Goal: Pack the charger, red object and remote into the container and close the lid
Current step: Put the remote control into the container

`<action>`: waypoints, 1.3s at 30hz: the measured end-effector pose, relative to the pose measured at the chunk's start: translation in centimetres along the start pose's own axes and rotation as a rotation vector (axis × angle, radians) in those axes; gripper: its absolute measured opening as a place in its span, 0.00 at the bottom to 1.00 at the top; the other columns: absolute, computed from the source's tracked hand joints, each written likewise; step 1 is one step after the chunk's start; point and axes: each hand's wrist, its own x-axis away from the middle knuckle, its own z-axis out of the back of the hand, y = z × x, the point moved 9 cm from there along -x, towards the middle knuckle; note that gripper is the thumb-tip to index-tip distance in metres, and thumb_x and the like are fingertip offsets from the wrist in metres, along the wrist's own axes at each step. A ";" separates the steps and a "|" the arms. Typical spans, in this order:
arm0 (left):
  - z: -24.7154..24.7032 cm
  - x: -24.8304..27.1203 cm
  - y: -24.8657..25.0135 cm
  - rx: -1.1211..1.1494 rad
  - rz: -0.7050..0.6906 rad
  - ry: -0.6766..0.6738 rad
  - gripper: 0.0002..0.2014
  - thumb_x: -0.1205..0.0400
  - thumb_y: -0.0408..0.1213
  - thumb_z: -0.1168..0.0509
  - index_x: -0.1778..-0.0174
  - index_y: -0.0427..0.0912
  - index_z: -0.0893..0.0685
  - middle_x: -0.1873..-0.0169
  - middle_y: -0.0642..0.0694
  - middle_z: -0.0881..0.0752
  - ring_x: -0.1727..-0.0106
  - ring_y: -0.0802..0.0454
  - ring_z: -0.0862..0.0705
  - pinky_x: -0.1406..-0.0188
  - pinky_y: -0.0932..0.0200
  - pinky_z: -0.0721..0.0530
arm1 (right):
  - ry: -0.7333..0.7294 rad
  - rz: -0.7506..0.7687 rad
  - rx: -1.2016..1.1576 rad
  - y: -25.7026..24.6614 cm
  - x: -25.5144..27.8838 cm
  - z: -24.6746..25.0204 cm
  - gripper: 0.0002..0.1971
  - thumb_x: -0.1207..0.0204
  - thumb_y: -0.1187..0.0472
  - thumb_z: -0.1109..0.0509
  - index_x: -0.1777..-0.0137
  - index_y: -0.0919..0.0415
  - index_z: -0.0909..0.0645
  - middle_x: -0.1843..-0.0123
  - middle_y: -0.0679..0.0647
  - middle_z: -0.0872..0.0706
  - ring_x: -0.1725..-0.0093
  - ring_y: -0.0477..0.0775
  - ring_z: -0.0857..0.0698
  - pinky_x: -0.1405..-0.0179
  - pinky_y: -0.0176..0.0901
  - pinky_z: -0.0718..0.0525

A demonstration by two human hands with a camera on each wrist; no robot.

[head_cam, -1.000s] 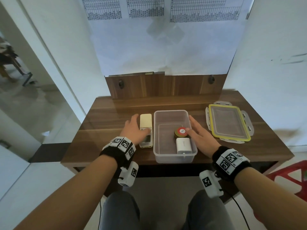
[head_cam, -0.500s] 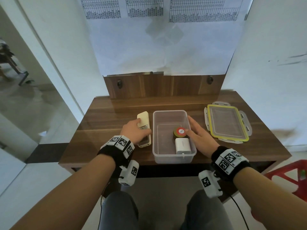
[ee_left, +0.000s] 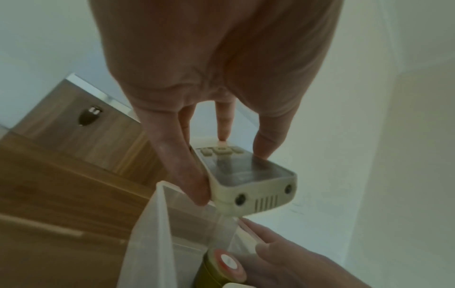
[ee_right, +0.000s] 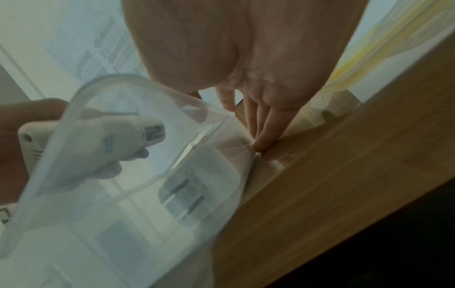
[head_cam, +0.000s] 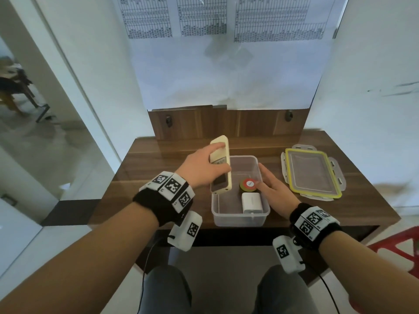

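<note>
One wooden table, seen from above in the head view. On it, one clear plastic container, open-topped, near the front edge at centre. One lid, clear with a yellow seal, lies flat on the table to the right of the container, apart from it.

Two hands. Left hand is raised over the container's left side, fingers and thumb curled round one cream remote; grip is along its long edges, per the left wrist view. The remote is clear of the table, tilted, its lower end over the container's left rim, far end pointing up and away. Right hand lies flat along the container's right wall, fingers straight and together, holding nothing; the right wrist view shows the fingertips against the wall down at the tabletop.

Inside the container, two items: one white charger at the near right, and one red object, a round piece with a red top and white centre, just beyond it. The two sit just beside each other; whether they touch I cannot tell.
</note>
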 end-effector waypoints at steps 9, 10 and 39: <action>-5.4 -0.7 1.6 -0.295 0.004 -0.237 0.31 0.19 0.50 0.34 0.19 0.70 0.34 0.22 0.46 0.26 0.55 0.55 0.18 0.63 0.64 0.18 | 0.012 0.010 0.053 -0.8 0.4 0.2 0.31 0.18 0.42 0.39 0.18 0.29 0.48 0.25 0.42 0.23 0.26 0.48 0.25 0.32 0.45 0.31; -5.6 -0.7 1.8 -0.325 0.005 -0.241 0.31 0.19 0.51 0.34 0.19 0.68 0.34 0.22 0.46 0.26 0.53 0.55 0.17 0.61 0.63 0.16 | 0.017 0.007 0.062 -0.7 0.3 0.3 0.32 0.18 0.41 0.39 0.18 0.29 0.49 0.24 0.44 0.23 0.25 0.49 0.25 0.30 0.46 0.30; -8.1 -1.2 3.6 -0.861 -0.058 -0.281 0.16 0.15 0.44 0.35 0.34 0.41 0.18 0.44 0.42 0.14 0.47 0.45 0.13 0.53 0.53 0.17 | -0.003 -0.016 0.021 0.6 -0.5 0.3 0.37 0.21 0.43 0.35 0.16 0.35 0.49 0.22 0.45 0.24 0.26 0.49 0.24 0.25 0.49 0.29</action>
